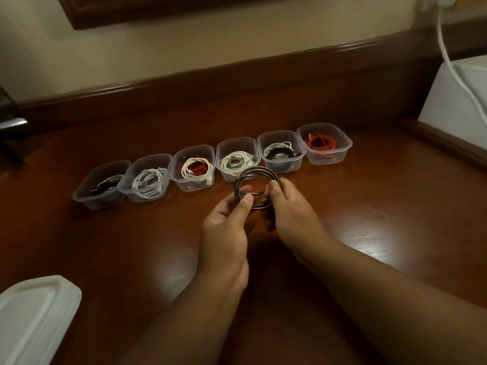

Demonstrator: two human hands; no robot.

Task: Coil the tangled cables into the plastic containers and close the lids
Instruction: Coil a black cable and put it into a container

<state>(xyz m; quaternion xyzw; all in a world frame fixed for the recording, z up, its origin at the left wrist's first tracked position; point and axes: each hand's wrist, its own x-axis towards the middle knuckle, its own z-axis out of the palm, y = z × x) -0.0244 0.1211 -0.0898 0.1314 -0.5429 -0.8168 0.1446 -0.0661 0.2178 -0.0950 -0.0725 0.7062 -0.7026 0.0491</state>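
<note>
Both hands, left (pixel 228 222) and right (pixel 286 206), pinch the coil (pixel 257 189) from opposite sides, likely so it cannot spring open. Six tubs (pixel 326 148) wait lidless toward the table's (pixel 395 212) far edge, lids (pixel 37 312) stacked at its near-left corner.

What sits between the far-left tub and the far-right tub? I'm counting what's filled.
The head view shows four open tubs between the far-left tub and the far-right tub, each holding coiled cables.
</note>
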